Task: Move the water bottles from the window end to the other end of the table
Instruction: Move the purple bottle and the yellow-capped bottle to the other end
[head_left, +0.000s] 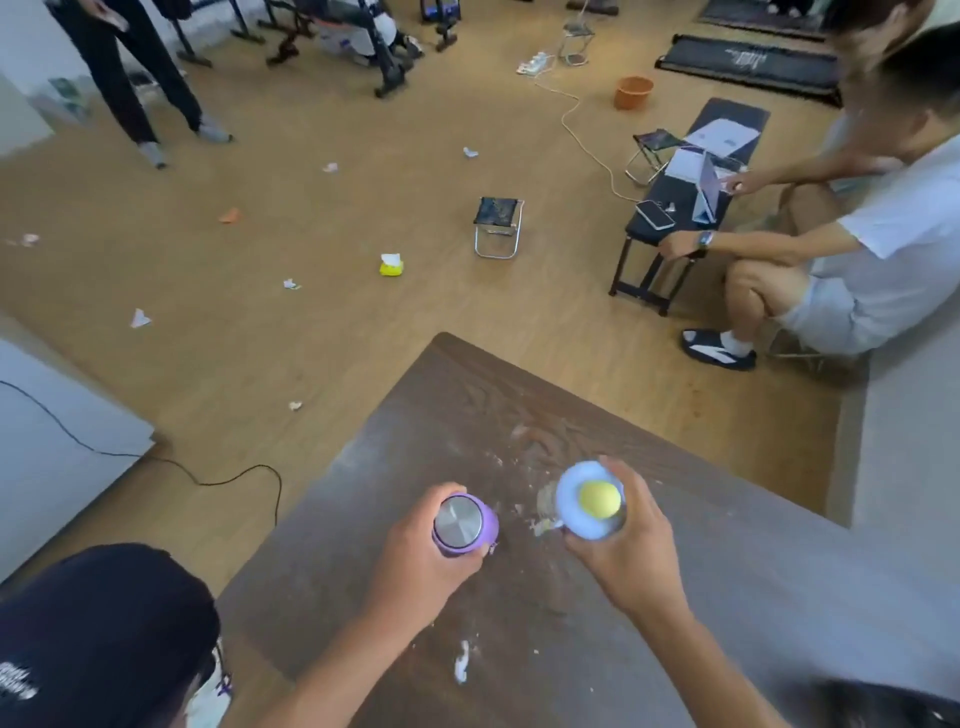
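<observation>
I look straight down on two bottles over a dark brown wooden table (519, 405). My left hand (415, 561) is wrapped around a purple bottle with a silver metal lid (462, 522). My right hand (631, 551) grips a pale blue bottle with a yellow cap (592, 501). Both bottles are upright and seen from above, side by side near the table's middle. Whether their bases touch the tabletop is hidden.
White crumbs and smears (461, 667) lie on the table. A person in a black cap (98, 634) is at the near left. Another person (857, 249) crouches at the right by a black bench (675, 208). A folding stool (497, 226) and paper scraps sit on the floor.
</observation>
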